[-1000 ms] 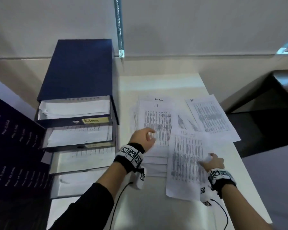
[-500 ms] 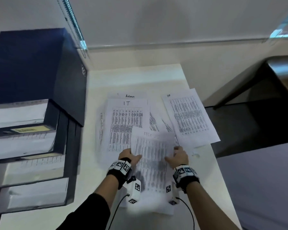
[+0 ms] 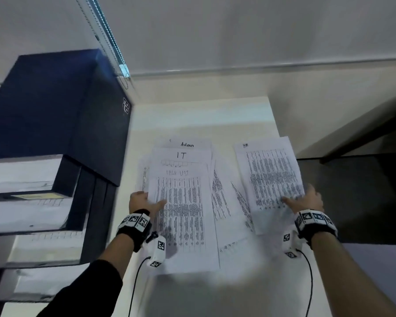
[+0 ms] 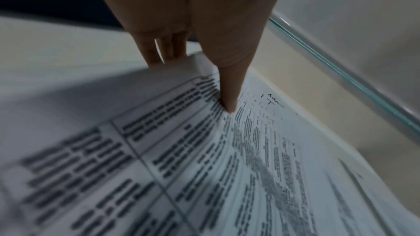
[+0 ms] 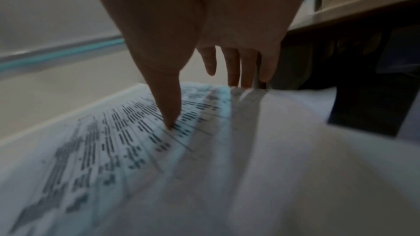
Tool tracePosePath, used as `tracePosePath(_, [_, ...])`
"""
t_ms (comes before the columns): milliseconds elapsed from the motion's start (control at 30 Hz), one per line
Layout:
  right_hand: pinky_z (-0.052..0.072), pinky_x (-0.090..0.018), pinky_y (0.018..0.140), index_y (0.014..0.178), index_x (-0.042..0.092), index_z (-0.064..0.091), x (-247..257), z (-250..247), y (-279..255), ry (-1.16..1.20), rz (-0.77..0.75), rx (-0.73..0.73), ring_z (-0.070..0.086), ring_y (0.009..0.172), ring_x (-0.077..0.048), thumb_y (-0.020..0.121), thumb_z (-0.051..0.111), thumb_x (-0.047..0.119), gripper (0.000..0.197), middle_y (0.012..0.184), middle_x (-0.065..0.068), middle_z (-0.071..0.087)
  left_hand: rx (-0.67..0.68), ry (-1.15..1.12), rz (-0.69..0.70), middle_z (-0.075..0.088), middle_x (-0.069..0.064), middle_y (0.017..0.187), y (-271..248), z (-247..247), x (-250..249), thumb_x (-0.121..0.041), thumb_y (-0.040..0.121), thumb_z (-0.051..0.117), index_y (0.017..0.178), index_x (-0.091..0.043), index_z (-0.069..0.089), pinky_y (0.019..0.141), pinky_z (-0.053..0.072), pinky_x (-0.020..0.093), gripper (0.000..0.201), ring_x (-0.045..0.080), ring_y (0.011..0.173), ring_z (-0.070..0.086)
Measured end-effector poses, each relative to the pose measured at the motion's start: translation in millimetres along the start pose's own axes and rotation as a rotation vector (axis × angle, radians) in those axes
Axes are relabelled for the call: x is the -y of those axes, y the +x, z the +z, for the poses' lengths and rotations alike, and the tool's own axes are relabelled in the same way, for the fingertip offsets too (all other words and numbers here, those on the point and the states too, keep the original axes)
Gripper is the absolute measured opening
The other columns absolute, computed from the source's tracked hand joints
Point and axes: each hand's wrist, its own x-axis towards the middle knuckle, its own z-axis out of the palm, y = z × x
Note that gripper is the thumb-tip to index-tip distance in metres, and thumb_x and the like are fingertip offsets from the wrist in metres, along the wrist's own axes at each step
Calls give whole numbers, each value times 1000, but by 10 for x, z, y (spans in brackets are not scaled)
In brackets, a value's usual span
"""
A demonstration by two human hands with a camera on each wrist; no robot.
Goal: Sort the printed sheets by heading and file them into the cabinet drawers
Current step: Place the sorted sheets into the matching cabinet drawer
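The left hand (image 3: 142, 202) pinches the left edge of one printed sheet (image 3: 183, 216). Its thumb (image 4: 229, 94) presses on top of the page and its fingers (image 4: 163, 51) curl under the edge. The heading on this sheet is faint and blurred; it may say "Task List".

The right hand (image 3: 306, 200) pinches the lower right edge of the HR sheet (image 3: 270, 175) the same way, with the thumb (image 5: 169, 107) on top and the fingers (image 5: 240, 67) going under the paper.

Both sheets lie over a loose pile of papers (image 3: 224, 202) on the white bench (image 3: 204, 115). At 12 o'clock from the left hand's sheet, the IT sheet (image 3: 181, 155) peeks out, and the Admin sheet (image 3: 187, 144) shows just past it. The HR sheet is at 3 o'clock from them.

At 9 o'clock from the pile stands the dark blue cabinet (image 3: 55, 106). Its drawers (image 3: 28, 216) are pulled out, with white paper in them.
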Motion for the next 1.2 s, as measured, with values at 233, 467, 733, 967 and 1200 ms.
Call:
tracePosePath(233, [38,-59,104,153,22,13,-20,8,114,69,89,41,33,138,-42,44,96,41,139,153,-20,28,-19,75,56,47,11,137,60,219,-32,-33,67,88,122,4,58,105,41,33,73,28,122,48])
tracePosePath(467, [52,-39,82,109,4,60,263,-77,-333,-182,-155,-50,63,87,-35,72,81,21,46,95,-18,66,-68,125,358,47,7,146,-32,374,104,-9,79,76,128,-3,61,108,37,27,52,26,132,45])
tracePosePath(733, [56,-44,82,97,1,72,342,-329,-1179,344,-299,-24,68,85,-32,79,78,17,25,91,-17,72,-63,115,494,33,12,155,-93,417,155,-4,88,66,120,-4,67,117,30,30,32,30,141,34])
tracePosePath(967, [56,-55,82,89,4,68,-210,237,-1436,522,21,126,69,83,-33,65,85,33,41,87,-18,71,221,220,626,61,1,128,-291,251,201,6,81,67,111,-23,73,107,39,26,43,24,120,57])
tracePosePath(1200, [47,-47,96,111,-11,57,-379,590,-1763,342,134,111,59,106,-41,84,73,24,48,117,-31,60,275,62,508,70,-1,81,-351,58,390,-7,92,59,135,-34,51,58,52,20,52,7,58,59])
